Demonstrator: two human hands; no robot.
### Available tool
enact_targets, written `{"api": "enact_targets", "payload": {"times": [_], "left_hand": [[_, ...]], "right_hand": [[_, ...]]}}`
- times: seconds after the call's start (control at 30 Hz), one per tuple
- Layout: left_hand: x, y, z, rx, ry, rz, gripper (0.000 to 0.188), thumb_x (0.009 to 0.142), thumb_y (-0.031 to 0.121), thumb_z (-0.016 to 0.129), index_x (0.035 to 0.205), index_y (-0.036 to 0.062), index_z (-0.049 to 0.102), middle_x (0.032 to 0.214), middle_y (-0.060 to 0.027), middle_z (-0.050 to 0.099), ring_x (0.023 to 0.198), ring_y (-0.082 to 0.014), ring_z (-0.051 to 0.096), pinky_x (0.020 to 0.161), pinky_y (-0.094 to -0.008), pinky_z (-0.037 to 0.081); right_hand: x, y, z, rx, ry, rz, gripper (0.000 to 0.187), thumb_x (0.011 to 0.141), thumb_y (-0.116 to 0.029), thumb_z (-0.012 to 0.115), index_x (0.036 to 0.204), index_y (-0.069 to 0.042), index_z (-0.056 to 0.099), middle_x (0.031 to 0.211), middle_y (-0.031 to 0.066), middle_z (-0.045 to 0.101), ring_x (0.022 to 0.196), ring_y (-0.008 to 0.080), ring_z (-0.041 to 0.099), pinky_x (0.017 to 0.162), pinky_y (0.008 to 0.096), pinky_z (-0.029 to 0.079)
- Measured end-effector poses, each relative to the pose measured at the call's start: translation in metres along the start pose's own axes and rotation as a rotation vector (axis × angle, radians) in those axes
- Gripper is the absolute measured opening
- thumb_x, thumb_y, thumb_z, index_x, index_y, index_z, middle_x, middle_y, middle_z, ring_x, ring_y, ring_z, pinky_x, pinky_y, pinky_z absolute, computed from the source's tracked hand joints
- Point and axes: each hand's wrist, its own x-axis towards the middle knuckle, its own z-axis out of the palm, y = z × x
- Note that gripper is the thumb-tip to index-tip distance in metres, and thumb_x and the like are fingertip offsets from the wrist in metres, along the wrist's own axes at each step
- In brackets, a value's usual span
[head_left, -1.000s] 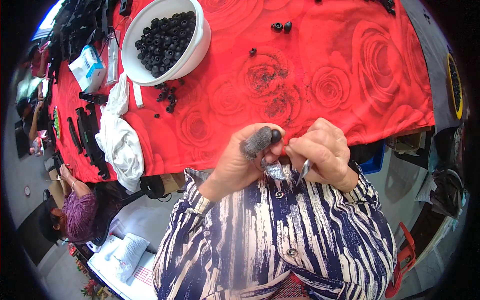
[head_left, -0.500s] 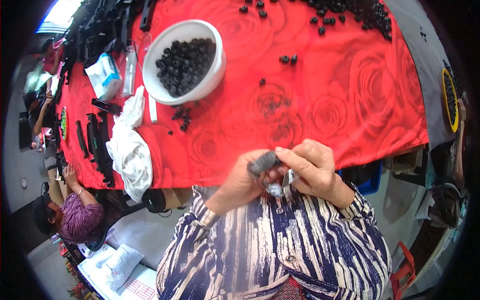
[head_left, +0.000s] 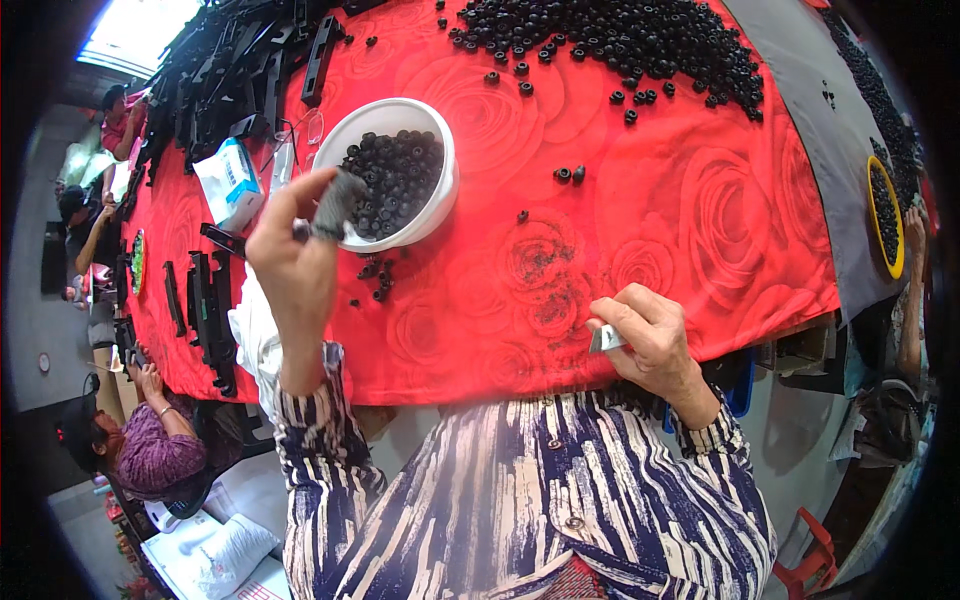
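My left hand (head_left: 293, 260) is raised beside the near-left rim of a white bowl (head_left: 447, 190). A worn grey cover (head_left: 338, 207) wraps one of its fingers. Those fingers are curled together, and a dark bit shows between them, too small to name. Small black ring-like plastic parts (head_left: 395, 185) fill much of the bowl. Over the front edge of the table, my right hand (head_left: 650, 340) pinches a small flat metal blade (head_left: 606, 338) between thumb and fingers.
A red rose-patterned cloth (head_left: 450, 330) covers the table. Loose black parts (head_left: 640, 45) pile up at the far right, and a few lie beneath the bowl. Long black plastic pieces (head_left: 210, 310), a tissue pack (head_left: 230, 185) and a white cloth (head_left: 255, 335) are leftward. Co-workers sit at both sides.
My hands were together in front of my chest. The left has moved up and left to the bowl; the right has shifted slightly right, still with the blade.
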Motion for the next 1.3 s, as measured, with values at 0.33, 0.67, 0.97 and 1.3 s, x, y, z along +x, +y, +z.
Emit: {"api": "enact_targets", "payload": {"times": [0.33, 0.67, 0.97, 1.3], "left_hand": [[-0.011, 0.061, 0.070, 0.107, -0.260, 0.415, 0.019, 0.067, 0.000, 0.065, 0.085, 0.0066, 0.060, 0.076, -0.0094, 0.056, 0.071, -0.0263, 0.058, 0.061, -0.0376, 0.048], [0.023, 0.043, 0.176, 0.459, -0.647, 0.242, 0.020, 0.080, 0.025, 0.064, 0.088, 0.0069, 0.066, 0.091, -0.0128, 0.059, 0.084, -0.0314, 0.061, 0.071, -0.0427, 0.050], [0.004, 0.054, 0.147, 0.110, -0.456, 0.298, 0.017, 0.078, 0.019, 0.069, 0.090, 0.0070, 0.068, 0.086, -0.0084, 0.063, 0.077, -0.0239, 0.062, 0.068, -0.0360, 0.051], [-0.073, 0.041, 0.095, -1.049, -0.965, -0.794, 0.021, 0.083, 0.010, 0.067, 0.100, -0.0012, 0.064, 0.083, -0.0069, 0.067, 0.069, -0.0098, 0.061, 0.062, -0.0222, 0.050]], "right_hand": [[-0.013, 0.022, -0.003, -0.103, 0.105, 0.117, 0.017, 0.071, -0.007, 0.069, 0.084, -0.004, 0.059, 0.064, 0.0079, 0.046, 0.056, 0.0246, 0.052, 0.049, 0.0353, 0.041], [-0.006, 0.018, -0.002, -0.102, 0.100, 0.129, 0.013, 0.071, -0.008, 0.068, 0.078, -0.004, 0.058, 0.063, 0.0079, 0.044, 0.054, 0.0250, 0.051, 0.047, 0.0355, 0.041], [-0.010, 0.020, -0.004, -0.044, 0.088, 0.140, 0.015, 0.072, -0.007, 0.069, 0.083, -0.003, 0.059, 0.064, 0.0082, 0.046, 0.055, 0.0261, 0.051, 0.047, 0.0358, 0.040], [0.000, -0.003, 0.004, 0.289, 0.154, 0.113, 0.031, 0.074, 0.003, 0.066, 0.105, 0.000, 0.064, 0.078, 0.0104, 0.058, 0.063, 0.0195, 0.057, 0.054, 0.0292, 0.045]]}}
